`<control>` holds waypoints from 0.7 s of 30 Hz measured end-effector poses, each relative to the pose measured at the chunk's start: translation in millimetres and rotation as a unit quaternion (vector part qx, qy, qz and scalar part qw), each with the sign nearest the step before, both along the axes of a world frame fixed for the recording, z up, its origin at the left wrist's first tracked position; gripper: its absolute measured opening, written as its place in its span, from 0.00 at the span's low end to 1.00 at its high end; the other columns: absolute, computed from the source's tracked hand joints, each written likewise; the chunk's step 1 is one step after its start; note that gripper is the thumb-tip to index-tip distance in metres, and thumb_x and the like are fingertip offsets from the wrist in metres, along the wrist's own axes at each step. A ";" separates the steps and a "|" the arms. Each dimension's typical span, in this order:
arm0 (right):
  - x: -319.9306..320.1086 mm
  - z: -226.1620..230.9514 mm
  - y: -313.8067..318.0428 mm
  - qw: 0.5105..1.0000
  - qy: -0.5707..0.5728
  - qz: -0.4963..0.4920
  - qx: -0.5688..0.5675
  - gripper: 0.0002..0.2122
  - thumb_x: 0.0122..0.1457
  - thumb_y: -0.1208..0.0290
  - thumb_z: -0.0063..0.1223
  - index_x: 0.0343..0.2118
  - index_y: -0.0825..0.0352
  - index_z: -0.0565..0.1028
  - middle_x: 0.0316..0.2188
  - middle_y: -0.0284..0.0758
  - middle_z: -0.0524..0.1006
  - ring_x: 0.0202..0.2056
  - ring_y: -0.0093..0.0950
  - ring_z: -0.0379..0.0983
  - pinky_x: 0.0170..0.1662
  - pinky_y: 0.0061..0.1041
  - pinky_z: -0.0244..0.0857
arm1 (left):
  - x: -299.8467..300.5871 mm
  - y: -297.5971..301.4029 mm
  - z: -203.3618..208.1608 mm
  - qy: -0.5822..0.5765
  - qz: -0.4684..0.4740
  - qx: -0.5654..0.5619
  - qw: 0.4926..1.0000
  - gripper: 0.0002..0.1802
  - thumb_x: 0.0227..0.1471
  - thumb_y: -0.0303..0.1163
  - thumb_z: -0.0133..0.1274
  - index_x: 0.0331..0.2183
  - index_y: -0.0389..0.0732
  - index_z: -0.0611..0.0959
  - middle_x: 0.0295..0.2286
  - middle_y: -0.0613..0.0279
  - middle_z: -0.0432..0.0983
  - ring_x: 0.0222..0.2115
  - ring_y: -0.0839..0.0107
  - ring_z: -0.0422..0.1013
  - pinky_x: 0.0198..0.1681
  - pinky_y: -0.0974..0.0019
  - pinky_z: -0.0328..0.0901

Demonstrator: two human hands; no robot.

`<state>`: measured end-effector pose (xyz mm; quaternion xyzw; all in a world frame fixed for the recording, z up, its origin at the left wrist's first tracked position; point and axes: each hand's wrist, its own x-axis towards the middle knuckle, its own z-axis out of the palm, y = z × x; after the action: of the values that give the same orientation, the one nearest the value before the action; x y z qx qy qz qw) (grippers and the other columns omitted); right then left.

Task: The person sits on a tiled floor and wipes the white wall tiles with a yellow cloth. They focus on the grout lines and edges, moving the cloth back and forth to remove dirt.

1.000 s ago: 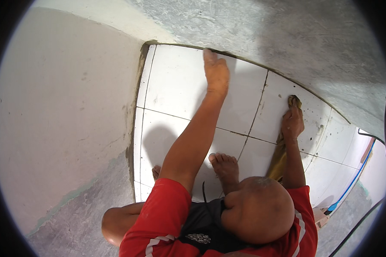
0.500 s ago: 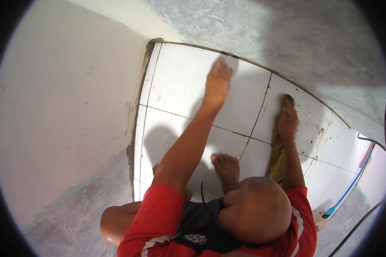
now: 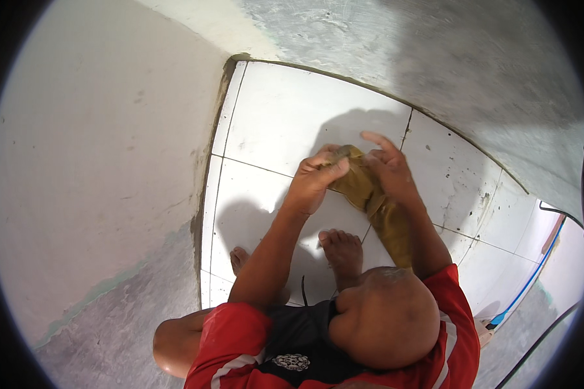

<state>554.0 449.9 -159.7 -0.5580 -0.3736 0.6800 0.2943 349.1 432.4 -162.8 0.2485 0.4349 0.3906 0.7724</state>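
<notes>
An olive-brown cloth [image 3: 357, 183] hangs between my two hands above white floor tiles [image 3: 279, 110]. My left hand [image 3: 313, 180] pinches its upper end between thumb and fingers. On the cloth's other side, my right hand [image 3: 394, 172] grips it with the index finger sticking out, the other fingers partly hidden. The lower part of the cloth drapes beside my right forearm down toward my raised knee [image 3: 389, 318]. My bare foot [image 3: 342, 254] rests on the tiles below.
A pale wall [image 3: 110, 129] rises on the left and a grey plastered wall [image 3: 474, 71] ahead, meeting in a corner. Dark specks [image 3: 483, 201] dot the tiles at the right. Farther right lie a blue hose or cable [image 3: 532, 282] and a black cable [image 3: 538, 347].
My left hand has left the tiles near the far wall and come back to take the cloth. My right hand has lifted the cloth off the right tiles and moved left.
</notes>
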 end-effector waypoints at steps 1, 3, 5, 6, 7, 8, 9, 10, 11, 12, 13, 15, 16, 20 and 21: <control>-5.5 -3.8 -2.2 0.999 -0.018 0.025 0.015 0.19 0.61 0.76 0.52 0.56 0.68 0.72 0.26 0.28 0.75 0.29 0.14 0.68 0.36 0.19 0.65 | 6.2 -2.1 -4.1 -0.053 0.077 -0.013 0.996 0.23 0.62 0.40 0.54 0.52 0.34 0.76 0.43 0.57 0.76 0.41 0.69 0.72 0.48 0.64 0.68; -17.0 -11.9 -5.8 0.995 -0.055 0.075 0.048 0.18 0.61 0.74 0.53 0.55 0.69 0.73 0.26 0.30 0.74 0.29 0.15 0.68 0.36 0.19 0.66 | 10.4 0.8 -8.0 -0.113 0.210 -0.052 0.970 0.23 0.64 0.42 0.52 0.52 0.35 0.75 0.44 0.55 0.75 0.42 0.66 0.72 0.49 0.59 0.68; -16.2 -13.4 -7.7 0.986 -0.101 0.061 0.122 0.17 0.62 0.74 0.53 0.54 0.69 0.73 0.27 0.32 0.75 0.30 0.17 0.69 0.37 0.20 0.67 | 7.3 12.5 -20.0 -0.128 0.324 -0.106 0.932 0.23 0.65 0.44 0.49 0.53 0.36 0.73 0.45 0.53 0.74 0.44 0.63 0.71 0.50 0.56 0.68; -18.0 -12.4 -7.5 0.978 -0.120 0.055 0.159 0.17 0.62 0.74 0.53 0.54 0.69 0.74 0.28 0.33 0.75 0.31 0.18 0.70 0.37 0.21 0.67 | -3.6 24.1 -22.0 -0.082 0.357 -0.102 0.925 0.23 0.66 0.45 0.48 0.50 0.35 0.73 0.44 0.53 0.75 0.43 0.62 0.72 0.49 0.55 0.70; -15.0 -12.4 -7.7 0.969 -0.164 0.007 0.184 0.16 0.62 0.75 0.52 0.54 0.69 0.74 0.29 0.34 0.76 0.31 0.20 0.71 0.39 0.22 0.68 | -13.5 38.2 -24.6 -0.035 0.357 -0.089 0.929 0.21 0.66 0.44 0.49 0.49 0.35 0.74 0.43 0.54 0.75 0.41 0.63 0.73 0.47 0.56 0.71; -7.7 -16.0 -10.0 0.956 -0.204 -0.040 0.205 0.16 0.62 0.75 0.52 0.53 0.69 0.74 0.31 0.35 0.77 0.32 0.22 0.72 0.41 0.24 0.68 | -25.3 52.0 -26.5 0.015 0.358 -0.078 0.930 0.20 0.65 0.42 0.49 0.48 0.35 0.74 0.41 0.55 0.76 0.40 0.63 0.74 0.44 0.57 0.72; 3.3 -21.7 -11.8 0.939 -0.244 -0.087 0.225 0.16 0.62 0.76 0.52 0.53 0.70 0.74 0.32 0.36 0.78 0.33 0.24 0.73 0.42 0.25 0.68 | -37.5 66.4 -31.3 0.051 0.363 -0.055 0.929 0.17 0.64 0.39 0.51 0.47 0.36 0.76 0.40 0.56 0.76 0.38 0.64 0.74 0.42 0.58 0.73; 22.1 -45.4 -16.8 0.901 -0.307 -0.120 0.284 0.14 0.63 0.76 0.52 0.52 0.69 0.74 0.43 0.38 0.76 0.39 0.26 0.74 0.44 0.24 0.69 | -52.0 80.0 -37.5 0.091 0.368 -0.032 0.925 0.15 0.63 0.36 0.52 0.46 0.36 0.77 0.38 0.58 0.77 0.35 0.65 0.75 0.40 0.59 0.73; 50.0 -63.3 -19.1 0.848 -0.375 -0.154 0.342 0.13 0.64 0.77 0.52 0.51 0.69 0.75 0.53 0.41 0.75 0.45 0.28 0.76 0.45 0.24 0.69 | -59.7 98.1 -43.3 0.118 0.370 -0.023 0.921 0.13 0.62 0.33 0.53 0.45 0.36 0.78 0.38 0.58 0.77 0.35 0.65 0.75 0.39 0.60 0.73; 63.8 -64.1 -23.1 0.811 -0.419 -0.194 0.359 0.11 0.64 0.78 0.51 0.49 0.70 0.74 0.56 0.43 0.73 0.49 0.32 0.74 0.49 0.29 0.69 | -71.7 112.0 -48.8 0.153 0.375 -0.016 0.914 0.11 0.61 0.31 0.54 0.44 0.36 0.79 0.37 0.59 0.77 0.35 0.66 0.75 0.39 0.61 0.73; 84.0 -65.3 -30.5 0.784 -0.475 -0.212 0.340 0.15 0.62 0.79 0.50 0.52 0.71 0.72 0.53 0.44 0.74 0.50 0.38 0.72 0.57 0.36 0.62 | -74.6 125.7 -52.3 0.171 0.375 -0.026 0.911 0.11 0.58 0.28 0.55 0.42 0.34 0.80 0.36 0.58 0.77 0.35 0.67 0.75 0.38 0.62 0.72; 125.6 -82.7 -48.1 0.739 -0.545 -0.228 0.323 0.19 0.62 0.78 0.51 0.56 0.71 0.70 0.52 0.46 0.74 0.52 0.43 0.70 0.57 0.39 0.62 | -86.6 151.4 -67.3 0.200 0.374 -0.001 0.906 0.11 0.57 0.27 0.56 0.42 0.33 0.79 0.36 0.58 0.77 0.34 0.66 0.75 0.37 0.61 0.72; 141.0 -90.7 -60.9 0.722 -0.578 -0.215 0.313 0.19 0.62 0.77 0.51 0.57 0.71 0.70 0.52 0.46 0.74 0.53 0.44 0.69 0.57 0.41 0.62 | -89.5 162.8 -74.4 0.213 0.372 0.010 0.904 0.11 0.57 0.27 0.56 0.41 0.33 0.79 0.36 0.57 0.77 0.34 0.66 0.75 0.37 0.61 0.72; 166.5 -102.4 -82.0 0.682 -0.646 -0.163 0.302 0.21 0.59 0.76 0.50 0.56 0.70 0.71 0.50 0.48 0.73 0.53 0.46 0.68 0.57 0.45 0.61 | -81.4 197.0 -81.5 0.318 0.346 0.018 0.883 0.12 0.54 0.25 0.53 0.42 0.31 0.77 0.36 0.55 0.76 0.34 0.64 0.74 0.38 0.60 0.71; 165.8 -101.7 -79.7 0.669 -0.661 -0.138 0.311 0.21 0.58 0.77 0.49 0.56 0.69 0.72 0.50 0.47 0.73 0.53 0.46 0.68 0.56 0.45 0.61 | -77.0 202.1 -81.1 0.297 0.356 0.010 0.886 0.13 0.54 0.24 0.52 0.42 0.31 0.77 0.37 0.54 0.76 0.35 0.64 0.74 0.38 0.60 0.71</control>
<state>719.9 370.1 -261.4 -0.7831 -0.5785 -0.0707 0.2172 272.1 634.4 -243.9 0.1888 0.6991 0.5516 0.4141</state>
